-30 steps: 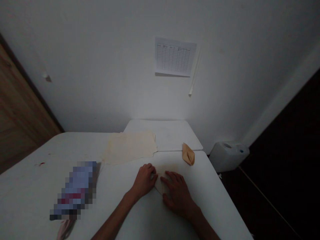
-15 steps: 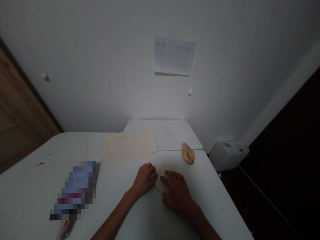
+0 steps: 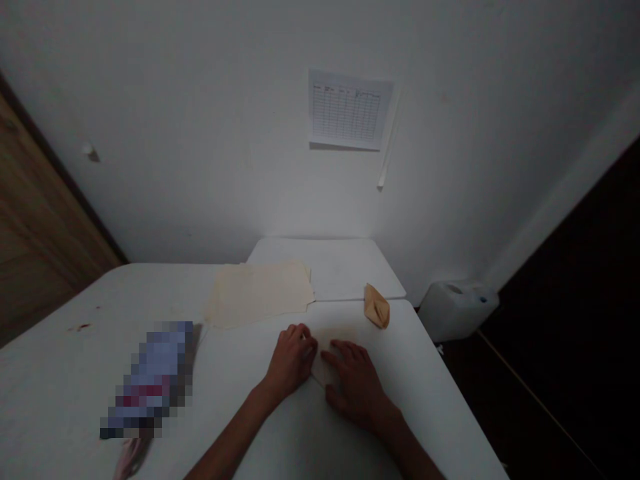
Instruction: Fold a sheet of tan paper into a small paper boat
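Very little is changing from a second ago. The left hand [image 3: 291, 359] has edged a touch closer to the right hand [image 3: 354, 385], so less of the pale sheet [image 3: 320, 372] is showing between them. The view itself is sitting almost as it did.

Both hands are resting on that pale sheet, which is lying flat on the white surface [image 3: 280, 433] near its right end, just in front of the person. The left hand's fingers [image 3: 303, 335] are curling, with the tips bearing down at the sheet's left edge. In the dim light I cannot tell whether they are pinching a flap or only pressing. The right hand's fingers [image 3: 346, 351] are spreading wide and lying flat, palm down, covering much of the sheet and holding nothing.

Just beyond the left hand, a stack of cream sheets [image 3: 260, 292] is lying loosely squared on the surface. To the right of it, near the far edge and apart from the hands, a folded tan paper [image 3: 376, 306] is standing slightly raised. A blurred-out patch [image 3: 150, 380] is sitting well to the left. A second white surface [image 3: 330, 263] is butting against the first, up to the wall [image 3: 200, 133]. A printed grid sheet [image 3: 348, 110] is hanging on that wall. A white container [image 3: 457, 307] is standing on the floor at the right, and a wooden door [image 3: 30, 233] is showing at the left.
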Demonstrator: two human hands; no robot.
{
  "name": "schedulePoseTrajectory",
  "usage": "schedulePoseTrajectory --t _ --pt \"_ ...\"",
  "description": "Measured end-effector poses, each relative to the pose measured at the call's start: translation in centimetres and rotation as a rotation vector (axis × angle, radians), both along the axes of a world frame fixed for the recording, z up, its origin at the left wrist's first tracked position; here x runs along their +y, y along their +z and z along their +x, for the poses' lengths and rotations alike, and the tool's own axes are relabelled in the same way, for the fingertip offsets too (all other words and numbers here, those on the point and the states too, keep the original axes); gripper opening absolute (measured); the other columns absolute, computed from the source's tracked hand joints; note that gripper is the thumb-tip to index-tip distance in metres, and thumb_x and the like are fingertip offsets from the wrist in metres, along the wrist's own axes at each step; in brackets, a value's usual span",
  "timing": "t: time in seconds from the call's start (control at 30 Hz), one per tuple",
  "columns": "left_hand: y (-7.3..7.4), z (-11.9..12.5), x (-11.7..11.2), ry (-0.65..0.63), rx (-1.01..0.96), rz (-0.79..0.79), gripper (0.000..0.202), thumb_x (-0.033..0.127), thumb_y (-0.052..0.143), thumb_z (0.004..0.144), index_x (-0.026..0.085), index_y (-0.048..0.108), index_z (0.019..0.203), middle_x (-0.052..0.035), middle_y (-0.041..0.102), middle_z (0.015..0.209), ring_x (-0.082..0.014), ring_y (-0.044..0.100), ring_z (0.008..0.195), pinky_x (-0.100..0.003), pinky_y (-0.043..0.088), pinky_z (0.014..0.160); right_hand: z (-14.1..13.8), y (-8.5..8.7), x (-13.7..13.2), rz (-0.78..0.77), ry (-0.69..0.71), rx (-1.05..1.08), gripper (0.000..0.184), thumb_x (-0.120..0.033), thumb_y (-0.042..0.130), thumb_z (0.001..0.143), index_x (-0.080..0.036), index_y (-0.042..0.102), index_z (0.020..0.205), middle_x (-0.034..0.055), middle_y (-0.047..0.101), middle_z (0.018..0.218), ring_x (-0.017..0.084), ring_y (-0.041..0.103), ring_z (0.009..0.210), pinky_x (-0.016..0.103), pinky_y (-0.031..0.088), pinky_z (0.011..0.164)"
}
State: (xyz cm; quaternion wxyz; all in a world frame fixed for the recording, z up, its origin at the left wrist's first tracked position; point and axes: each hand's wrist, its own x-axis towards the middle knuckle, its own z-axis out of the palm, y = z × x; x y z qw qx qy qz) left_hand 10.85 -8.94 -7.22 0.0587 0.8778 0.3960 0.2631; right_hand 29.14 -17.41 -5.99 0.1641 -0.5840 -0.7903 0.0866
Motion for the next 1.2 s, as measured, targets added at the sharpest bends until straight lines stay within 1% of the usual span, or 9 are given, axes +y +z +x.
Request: schedulePoseTrajectory --t 0.13,0.23,0.33,0.47,0.57,0.77,0.93,1.1,1.2 --pt "-0.1 0.2 -0.2 -0.074 0.043 0.037 0.016 0.011 0.056 0.085 0.022 0.068 0.086 -0.006 0.057 0.091 -0.0236 0.048 0.09 -0.037 0.037 0.076 -0.1 0.1 -0.1 0.003 -0.007 -0.001 0.062 -0.036 0.06 0.075 -0.029 0.048 0.135 0.0047 0.041 0.144 0.026 0.035 0.129 0.04 0.02 0.11" --pt "-0.3 0.2 -0.1 -0.113 0.067 0.021 0.017 0.009 0.058 0.083 0.021 0.069 0.088 -0.006 0.057 0.088 -0.0237 0.048 0.089 -0.036 0.038 0.076 -0.1 0.2 -0.1 0.003 -0.004 0.001 0.063 -0.035 0.06 0.075 -0.03 0.045 0.137 0.004 0.041 0.144 0.025 0.034 0.129 0.04 0.02 0.11" --pt "-0.2 0.1 -0.1 -0.138 0.075 -0.001 0.019 0.009 0.056 0.083 0.021 0.069 0.09 -0.0063 0.056 0.087 -0.0232 0.049 0.089 -0.036 0.04 0.077 -0.1 0.3 -0.1 -0.01 0.001 -0.001 0.065 -0.035 0.061 0.075 -0.03 0.045 0.137 0.0039 0.04 0.145 0.025 0.034 0.13 0.04 0.02 0.11" --pt "0.5 -0.4 -0.6 -0.153 0.072 -0.025 0.018 0.018 0.054 0.088 0.022 0.069 0.096 -0.0069 0.055 0.091 -0.0229 0.05 0.089 -0.036 0.041 0.079 0.2 0.4 0.0 -0.027 0.011 0.017 0.063 -0.033 0.06 0.075 -0.031 0.046 0.137 0.0034 0.04 0.146 0.026 0.034 0.13 0.041 0.022 0.109" --pt "0.7 -0.8 -1.1 -0.169 0.082 -0.046 0.023 0.027 0.06 0.086 0.024 0.067 0.108 -0.0072 0.055 0.097 -0.0241 0.051 0.093 -0.037 0.042 0.082 0.7 0.4 0.2 -0.042 0.031 0.04 0.059 -0.028 0.058 0.076 -0.029 0.048 0.134 0.0024 0.042 0.145 0.024 0.035 0.131 0.04 0.023 0.109" --pt "-0.2 -1.2 -1.4 -0.132 0.098 -0.059 0.043 0.037 0.07 0.079 0.024 0.062 0.119 -0.0099 0.054 0.112 -0.0284 0.05 0.105 -0.042 0.041 0.09 1.3 0.4 0.4 -0.053 0.042 0.059 0.055 -0.024 0.056 0.077 -0.027 0.051 0.132 0.0029 0.043 0.145 0.022 0.035 0.132 0.039 0.023 0.109" --pt "-0.4 -1.2 -1.6 -0.109 0.101 -0.062 0.049 0.041 0.071 0.078 0.024 0.06 0.123 -0.0102 0.055 0.114 -0.0293 0.05 0.107 -0.044 0.041 0.091 1.3 0.5 0.4 -0.054 0.059 0.061 0.055 -0.024 0.055 0.078 -0.025 0.049 0.133 0.0045 0.043 0.145 0.022 0.035 0.132 0.041 0.023 0.109" --pt "-0.3 -1.2 -2.0 -0.081 0.115 -0.057 0.057 0.047 0.073 0.074 0.025 0.059 0.124 -0.0115 0.053 0.121 -0.0322 0.048 0.113 -0.047 0.038 0.095 1.2 0.4 0.4 -0.049 0.052 0.064 0.055 -0.025 0.055 0.078 -0.024 0.049 0.132 0.0053 0.044 0.144 0.022 0.036 0.131 0.04 0.023 0.11" --pt "-0.3 -1.1 -2.2 -0.074 0.11 -0.062 0.058 0.049 0.073 0.073 0.026 0.058 0.124 -0.0104 0.054 0.12 -0.0316 0.048 0.111 -0.046 0.038 0.094 1.2 0.5 0.3 -0.052 0.041 0.059 0.056 -0.024 0.055 0.077 -0.024 0.049 0.133 0.0046 0.045 0.144 0.022 0.036 0.131 0.04 0.023 0.11"
